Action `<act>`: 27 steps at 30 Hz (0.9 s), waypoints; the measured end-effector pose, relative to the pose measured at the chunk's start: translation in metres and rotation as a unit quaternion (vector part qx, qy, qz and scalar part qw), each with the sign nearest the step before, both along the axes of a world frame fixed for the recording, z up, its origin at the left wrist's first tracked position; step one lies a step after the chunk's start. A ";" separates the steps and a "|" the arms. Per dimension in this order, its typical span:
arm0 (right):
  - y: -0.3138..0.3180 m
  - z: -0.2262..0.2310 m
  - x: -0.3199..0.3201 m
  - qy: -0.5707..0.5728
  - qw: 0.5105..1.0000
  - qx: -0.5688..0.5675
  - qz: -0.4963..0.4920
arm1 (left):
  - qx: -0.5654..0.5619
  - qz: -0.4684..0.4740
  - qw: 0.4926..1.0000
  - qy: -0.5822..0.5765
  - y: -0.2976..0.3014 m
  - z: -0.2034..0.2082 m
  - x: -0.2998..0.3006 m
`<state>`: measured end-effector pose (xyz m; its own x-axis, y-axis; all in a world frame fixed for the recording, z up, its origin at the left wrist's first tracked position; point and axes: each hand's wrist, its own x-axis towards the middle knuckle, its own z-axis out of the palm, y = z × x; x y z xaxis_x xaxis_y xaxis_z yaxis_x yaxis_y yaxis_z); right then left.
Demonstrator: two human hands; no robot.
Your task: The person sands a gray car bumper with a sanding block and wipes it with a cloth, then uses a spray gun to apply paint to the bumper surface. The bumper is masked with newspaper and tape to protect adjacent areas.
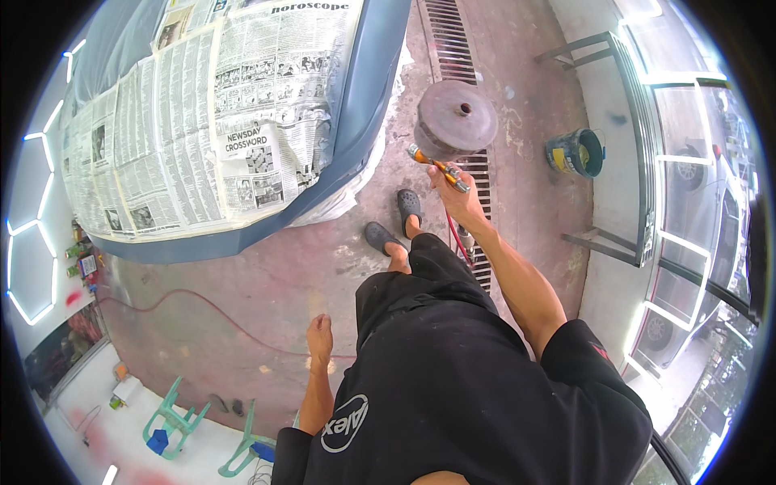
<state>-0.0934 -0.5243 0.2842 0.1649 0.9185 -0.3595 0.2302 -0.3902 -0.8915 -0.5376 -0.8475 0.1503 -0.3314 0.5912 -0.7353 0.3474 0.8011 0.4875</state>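
My right hand [454, 192] is wrapped around an orange and silver spray gun [426, 157], its head pointing toward the left. A red air hose [453, 225] runs down from beneath that hand. Low at my left side hangs my left hand [320, 333], its fingers curled in with nothing visible in them. Ahead on the left is a blue-grey vehicle body part [368, 97], masked with taped newspaper sheets [182, 137]. The spray gun is apart from its edge.
A round, dusty drum-like object [457, 113] stands ahead beside a floor grate [450, 48]. To the right are a dark bucket [575, 153] and a metal frame bench [634, 153] by the glass. Green plastic chairs [174, 416] lie behind left; a hose [202, 303] crosses the floor.
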 end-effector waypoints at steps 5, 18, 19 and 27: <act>-0.001 -0.010 0.008 0.019 0.994 -0.045 0.098 | -0.020 0.049 0.999 0.004 -0.020 0.022 0.022; 0.043 -0.014 0.042 0.049 0.998 0.039 0.002 | -0.021 0.037 0.998 -0.049 -0.005 0.051 0.078; 0.043 -0.015 0.046 0.051 0.998 0.031 0.019 | -0.015 0.038 0.998 -0.037 0.001 0.052 0.081; 0.077 -0.006 0.084 -0.004 0.983 -0.108 0.147 | -0.013 0.064 0.998 -0.011 0.029 0.060 0.101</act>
<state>-0.0093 -0.4471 0.2786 -0.0923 0.8288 -0.5519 0.3678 -0.4867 -0.7924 -0.4367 -0.8185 0.2103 -0.3865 0.5251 -0.7582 0.2301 0.8510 0.4721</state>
